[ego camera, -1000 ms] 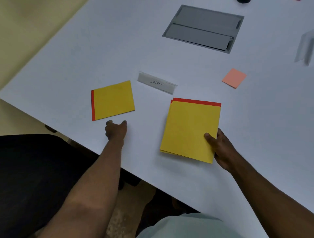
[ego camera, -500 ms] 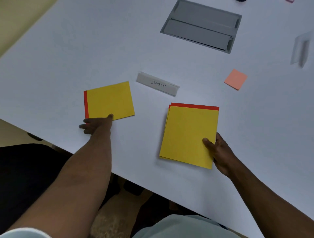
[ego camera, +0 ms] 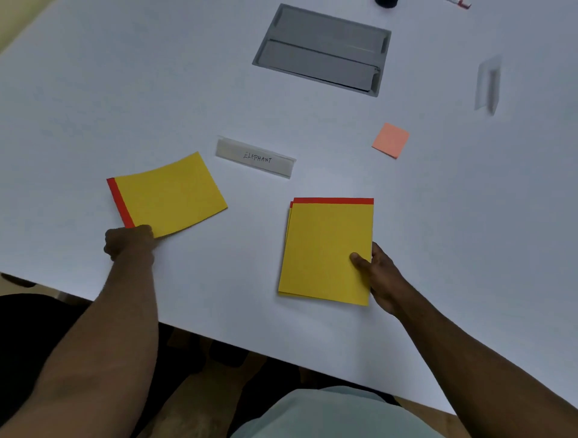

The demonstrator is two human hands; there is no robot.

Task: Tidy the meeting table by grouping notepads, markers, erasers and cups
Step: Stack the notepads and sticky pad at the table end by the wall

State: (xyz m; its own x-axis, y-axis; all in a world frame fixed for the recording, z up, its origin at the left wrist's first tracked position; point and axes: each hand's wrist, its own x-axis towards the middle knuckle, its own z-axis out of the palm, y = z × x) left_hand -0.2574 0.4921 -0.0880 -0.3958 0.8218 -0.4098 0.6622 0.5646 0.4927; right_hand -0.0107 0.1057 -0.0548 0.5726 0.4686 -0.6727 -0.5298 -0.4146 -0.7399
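A yellow notepad with a red spine (ego camera: 170, 197) lies at the left of the white table (ego camera: 125, 93), its near corner lifted and curved. My left hand (ego camera: 129, 240) pinches that near corner. To the right, a stack of yellow notepads with red top edges (ego camera: 327, 250) lies flat. My right hand (ego camera: 377, 275) holds the stack's right edge, thumb on top and fingers underneath. A small orange sticky-note pad (ego camera: 391, 139) sits farther back on the right.
A clear name plate reading ELEPHANT (ego camera: 256, 158) lies between the notepads. A grey recessed cable hatch (ego camera: 323, 50) is set into the table behind it. A clear stand (ego camera: 488, 84) is at the far right. A dark object (ego camera: 387, 3) and a marker tip (ego camera: 458, 3) touch the top edge.
My left hand reached the left notepad's near corner, closed on it and lifted it so the pad bends. My right hand keeps its hold on the stack.
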